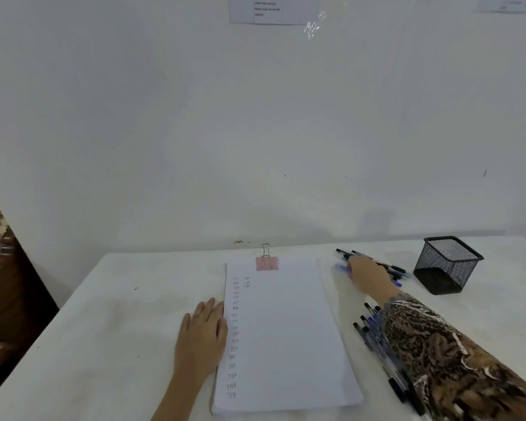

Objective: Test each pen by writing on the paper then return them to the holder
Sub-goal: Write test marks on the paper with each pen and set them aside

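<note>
A stack of white paper (286, 329), pinned at its far end by a pink clip (267, 263) and marked down its left side with small handwritten "Test" words, lies in the middle of the table (119, 314), the left hand (202, 332) flat with straight fingers on its left edge. The blurred right hand (368, 275) reaches onto a pile of pens (397, 270) beside a black mesh holder (447, 265); whether it grips one cannot be told, and a second row of pens (369, 329) lies by the patterned sleeve (453, 354). The table is white and stands against a plain white wall (255, 132) with a printed sheet (274, 9) high up.
</note>
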A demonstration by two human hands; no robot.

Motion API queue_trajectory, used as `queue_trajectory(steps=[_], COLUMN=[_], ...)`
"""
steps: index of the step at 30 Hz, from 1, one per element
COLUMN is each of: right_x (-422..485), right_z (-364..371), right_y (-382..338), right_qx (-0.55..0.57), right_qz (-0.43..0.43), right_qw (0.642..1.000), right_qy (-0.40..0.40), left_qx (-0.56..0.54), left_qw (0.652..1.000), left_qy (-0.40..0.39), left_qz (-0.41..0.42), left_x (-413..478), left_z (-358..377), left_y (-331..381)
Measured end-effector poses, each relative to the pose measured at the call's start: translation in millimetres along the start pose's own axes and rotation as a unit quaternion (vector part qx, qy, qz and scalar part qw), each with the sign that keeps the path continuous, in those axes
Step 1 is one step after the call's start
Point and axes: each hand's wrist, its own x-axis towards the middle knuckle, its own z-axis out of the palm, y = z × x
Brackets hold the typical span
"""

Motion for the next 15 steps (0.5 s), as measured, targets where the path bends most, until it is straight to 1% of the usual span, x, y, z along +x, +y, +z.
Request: queue_trajectory(steps=[2,4,6,7,9,10,13,15], right_x=[-0.3,-6.1,-17.1,-25.0,-43.8,-52.3,-69.6,-77.7], right_z=[-11.6,-34.2,-58.2,-66.8,-72.2,-67.9,-35.8,-10.1], right_y=[-8.8,-25.1,-47.7,-60.2,-86.0,-98.0,-128.1,-141.8], right_qx=[0.093,0.184,0.226,0.248,0.286,0.282,0.207,0.135], right_qz=[-0.027,-0.059,-0.094,-0.109,-0.142,-0.158,-0.199,-0.241], right_qw=[0.994,0.976,0.957,0.948,0.937,0.939,0.957,0.961], right_qy=[0.048,0.106,0.156,0.168,0.144,0.114,0.029,0.01], left_qx=[-0.004,-0.008,-0.01,-0.012,-0.014,-0.016,-0.005,-0.019], left_qw=[1.0,1.0,1.0,1.0,1.0,1.0,1.0,0.999], left_qy=[0.005,0.011,0.01,0.008,0.011,0.015,0.015,0.016], left_qz=[0.005,0.009,0.008,0.008,0.013,0.016,0.021,0.025], left_x=[0.3,1.0,1.3,1.3,1.3,0.9,-0.6,0.2], left_z=[1.1,1.8,2.1,2.7,2.3,1.2,0.5,0.8], left_y=[-0.8,-0.8,-0.7,-1.2,-1.2,-0.6,-0.3,-1.6])
